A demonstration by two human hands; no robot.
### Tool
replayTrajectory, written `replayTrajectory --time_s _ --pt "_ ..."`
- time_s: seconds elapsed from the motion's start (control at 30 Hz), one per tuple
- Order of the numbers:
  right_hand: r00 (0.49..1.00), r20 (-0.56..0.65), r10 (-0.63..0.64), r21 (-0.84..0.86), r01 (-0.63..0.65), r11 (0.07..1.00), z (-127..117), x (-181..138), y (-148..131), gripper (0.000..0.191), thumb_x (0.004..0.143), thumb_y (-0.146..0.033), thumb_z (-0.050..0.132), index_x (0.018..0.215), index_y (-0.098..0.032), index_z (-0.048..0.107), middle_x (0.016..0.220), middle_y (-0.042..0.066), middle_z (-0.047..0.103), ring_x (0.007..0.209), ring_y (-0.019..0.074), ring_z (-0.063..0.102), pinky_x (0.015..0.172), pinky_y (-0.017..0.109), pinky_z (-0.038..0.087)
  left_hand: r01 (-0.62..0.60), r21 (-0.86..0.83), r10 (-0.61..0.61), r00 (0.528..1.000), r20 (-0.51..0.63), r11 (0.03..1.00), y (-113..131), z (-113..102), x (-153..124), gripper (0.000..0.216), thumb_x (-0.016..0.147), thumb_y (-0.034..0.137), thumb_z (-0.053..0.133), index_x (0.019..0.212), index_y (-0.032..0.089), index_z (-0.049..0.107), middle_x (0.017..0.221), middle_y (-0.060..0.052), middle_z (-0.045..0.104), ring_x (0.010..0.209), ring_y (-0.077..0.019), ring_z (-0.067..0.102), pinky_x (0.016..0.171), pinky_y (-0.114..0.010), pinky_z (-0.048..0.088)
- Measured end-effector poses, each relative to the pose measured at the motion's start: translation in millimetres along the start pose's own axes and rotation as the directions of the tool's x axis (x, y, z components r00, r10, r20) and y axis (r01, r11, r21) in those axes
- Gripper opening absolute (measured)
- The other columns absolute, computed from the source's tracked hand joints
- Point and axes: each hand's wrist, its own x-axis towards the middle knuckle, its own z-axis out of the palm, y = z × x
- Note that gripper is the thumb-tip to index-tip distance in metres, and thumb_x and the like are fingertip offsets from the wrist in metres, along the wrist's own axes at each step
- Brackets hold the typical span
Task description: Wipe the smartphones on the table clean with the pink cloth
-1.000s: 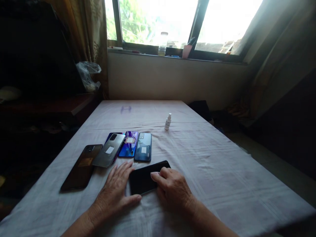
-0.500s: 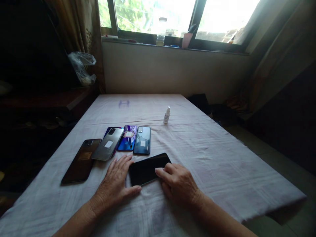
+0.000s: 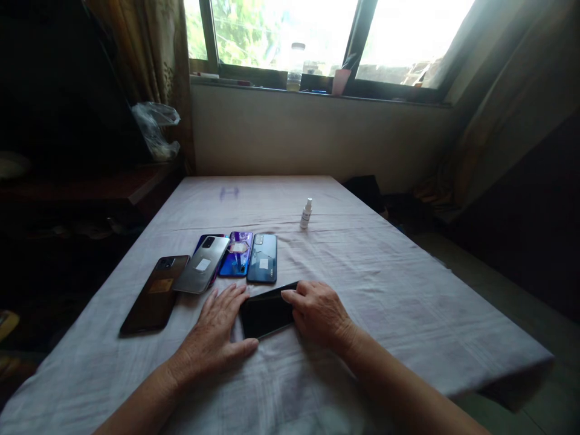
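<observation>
A smartphone (image 3: 267,311) lies screen up on the cloth, its dark glass facing me. My left hand (image 3: 215,326) rests flat at its left end, fingers spread and thumb along the near corner. Over the right part of the screen, my right hand (image 3: 319,311) is curled with its fingers pressed together; whatever they may hold is hidden. Beyond lie more phones, backs up: a dark blue one (image 3: 263,260), a purple-blue one (image 3: 235,257) and a silver one (image 3: 203,263) overlapping another. A brown phone (image 3: 154,296) is farther left.
A small white spray bottle (image 3: 306,214) stands upright toward the back of the table. The pale tablecloth (image 3: 385,302) covers the tabletop, whose right edge drops to the floor. A clear plastic bag (image 3: 156,130) sits on dark furniture at left.
My right hand has shifted up and slightly left over the screen, covering the phone's right end. My left hand stays at the left end. The view has tilted slightly.
</observation>
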Motion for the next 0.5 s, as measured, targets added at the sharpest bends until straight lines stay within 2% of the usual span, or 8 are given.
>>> replayTrajectory --time_s 0.1,0.3,0.5 --pt "0.996 -0.005 0.086 -0.024 -0.087 0.996 -2 2 5 0.03 0.085 -0.018 0.054 0.109 -0.026 0.07 0.094 0.006 0.065 0.081 0.0198 0.057 0.072 0.031 0.034 -0.003 0.002 0.003 1.0 0.001 1.0 0 0 0 0.077 0.078 0.05 0.07 0.143 0.019 0.043 0.155 -0.015 0.04 0.144 -0.0321 0.034 0.12 -0.056 0.021" --pt "0.999 0.0 -0.034 0.014 0.034 0.999 0 -4 -2 0.034 0.084 -0.017 0.054 0.114 -0.025 0.069 0.093 0.005 0.066 0.081 0.0199 0.058 0.073 0.031 0.035 0.001 -0.014 -0.001 1.0 0.013 1.0 -1 -1 0 0.079 0.078 0.054 0.07 0.144 0.021 0.043 0.155 -0.014 0.04 0.145 -0.0326 0.034 0.119 -0.056 0.022" --pt "0.978 -0.094 0.186 -0.023 -0.189 0.982 5 -8 16 0.032 0.085 -0.017 0.053 0.109 -0.027 0.072 0.088 0.005 0.066 0.076 0.0187 0.057 0.069 0.029 0.034 -0.003 -0.04 0.005 0.999 0.049 0.999 1 -4 2 0.082 0.077 0.062 0.068 0.143 0.02 0.045 0.154 -0.016 0.042 0.145 -0.0347 0.032 0.119 -0.06 0.018"
